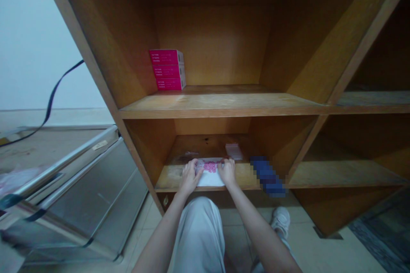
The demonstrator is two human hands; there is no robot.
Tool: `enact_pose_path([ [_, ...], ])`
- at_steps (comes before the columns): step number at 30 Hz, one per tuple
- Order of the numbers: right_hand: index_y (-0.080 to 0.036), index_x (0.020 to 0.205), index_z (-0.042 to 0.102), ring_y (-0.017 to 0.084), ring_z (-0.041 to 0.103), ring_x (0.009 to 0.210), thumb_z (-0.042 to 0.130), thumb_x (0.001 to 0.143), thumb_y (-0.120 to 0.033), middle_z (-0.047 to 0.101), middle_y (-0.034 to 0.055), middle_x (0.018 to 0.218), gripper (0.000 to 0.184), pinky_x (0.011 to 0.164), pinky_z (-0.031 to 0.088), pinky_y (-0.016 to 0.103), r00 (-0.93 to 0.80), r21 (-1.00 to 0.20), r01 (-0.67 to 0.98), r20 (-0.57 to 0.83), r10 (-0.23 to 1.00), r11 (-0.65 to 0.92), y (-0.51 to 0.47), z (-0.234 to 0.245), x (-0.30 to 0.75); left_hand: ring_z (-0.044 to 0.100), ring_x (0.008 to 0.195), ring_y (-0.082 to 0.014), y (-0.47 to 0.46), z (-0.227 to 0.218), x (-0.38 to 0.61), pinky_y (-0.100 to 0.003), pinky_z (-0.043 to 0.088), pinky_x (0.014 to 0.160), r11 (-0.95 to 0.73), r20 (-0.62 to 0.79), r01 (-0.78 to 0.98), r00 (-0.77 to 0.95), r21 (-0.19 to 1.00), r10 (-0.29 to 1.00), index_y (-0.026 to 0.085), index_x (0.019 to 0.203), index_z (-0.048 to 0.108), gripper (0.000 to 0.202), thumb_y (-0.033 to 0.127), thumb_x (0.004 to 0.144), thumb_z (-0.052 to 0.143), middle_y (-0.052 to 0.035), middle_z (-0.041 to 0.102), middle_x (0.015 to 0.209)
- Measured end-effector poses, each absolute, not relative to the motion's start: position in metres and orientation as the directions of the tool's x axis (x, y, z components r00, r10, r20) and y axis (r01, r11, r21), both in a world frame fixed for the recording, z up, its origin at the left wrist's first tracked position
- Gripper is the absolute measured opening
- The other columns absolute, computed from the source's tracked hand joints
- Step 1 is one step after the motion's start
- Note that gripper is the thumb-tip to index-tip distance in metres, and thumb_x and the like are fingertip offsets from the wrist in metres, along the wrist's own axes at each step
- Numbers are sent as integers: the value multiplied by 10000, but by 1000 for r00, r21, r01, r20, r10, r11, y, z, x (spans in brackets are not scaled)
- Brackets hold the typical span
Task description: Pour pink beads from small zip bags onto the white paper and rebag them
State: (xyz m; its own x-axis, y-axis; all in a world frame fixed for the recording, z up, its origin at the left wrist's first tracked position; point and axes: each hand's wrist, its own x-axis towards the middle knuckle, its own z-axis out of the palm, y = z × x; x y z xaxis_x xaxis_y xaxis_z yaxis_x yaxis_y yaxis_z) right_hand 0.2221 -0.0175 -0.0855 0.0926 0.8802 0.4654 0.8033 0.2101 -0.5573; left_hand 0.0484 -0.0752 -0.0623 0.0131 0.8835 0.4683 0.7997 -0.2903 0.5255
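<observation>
On the lower shelf (243, 177) of a wooden cabinet lies a clear bag of small pink pieces (210, 166) on a white sheet (209, 179). My left hand (190, 177) grips the bag's left end and my right hand (227, 171) grips its right end, fingers curled on it. Both hands rest near the shelf's front edge.
Three stacked pink boxes (168, 69) stand at the back left of the upper shelf (221, 104). A small clear packet (233, 151) lies behind my right hand, and a blurred blue object (267, 175) sits to its right. A metal cabinet (73, 196) stands at left.
</observation>
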Motion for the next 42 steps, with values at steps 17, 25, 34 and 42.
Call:
enact_pose_path([
  [17, -133, 618, 600, 211, 488, 793, 453, 727, -143, 583, 107, 729, 183, 756, 343, 301, 63, -548, 781, 545, 836, 298, -17, -89, 224, 469, 982, -198, -74, -65, 48, -371, 361, 861, -274, 456, 806, 6, 524, 890, 199, 1152, 374, 399, 401, 807, 381, -76, 511, 1053],
  [25, -134, 617, 587, 204, 486, 767, 435, 730, -134, 574, 102, 719, 189, 736, 348, 297, 69, -538, 789, 559, 827, 298, -14, -92, 225, 472, 987, -201, -75, -63, 49, -375, 356, 870, -280, 455, 802, 12, 527, 890, 195, 1151, 375, 398, 397, 809, 378, -80, 513, 1059],
  [34, -124, 672, 594, 217, 497, 769, 439, 742, -137, 587, 114, 731, 170, 756, 346, 314, 53, -511, 815, 536, 843, 273, -15, -94, 224, 472, 987, -203, -74, -64, 48, -372, 363, 863, -286, 460, 799, 14, 528, 888, 197, 1146, 381, 391, 396, 809, 378, -79, 512, 1062],
  [42, -126, 668, 580, 224, 488, 798, 429, 750, -129, 577, 123, 755, 172, 746, 348, 310, 45, -496, 824, 537, 842, 273, -11, -98, 223, 466, 1005, -203, -74, -65, 48, -373, 353, 879, -290, 456, 801, 24, 524, 890, 194, 1153, 370, 397, 398, 812, 373, -83, 504, 1074],
])
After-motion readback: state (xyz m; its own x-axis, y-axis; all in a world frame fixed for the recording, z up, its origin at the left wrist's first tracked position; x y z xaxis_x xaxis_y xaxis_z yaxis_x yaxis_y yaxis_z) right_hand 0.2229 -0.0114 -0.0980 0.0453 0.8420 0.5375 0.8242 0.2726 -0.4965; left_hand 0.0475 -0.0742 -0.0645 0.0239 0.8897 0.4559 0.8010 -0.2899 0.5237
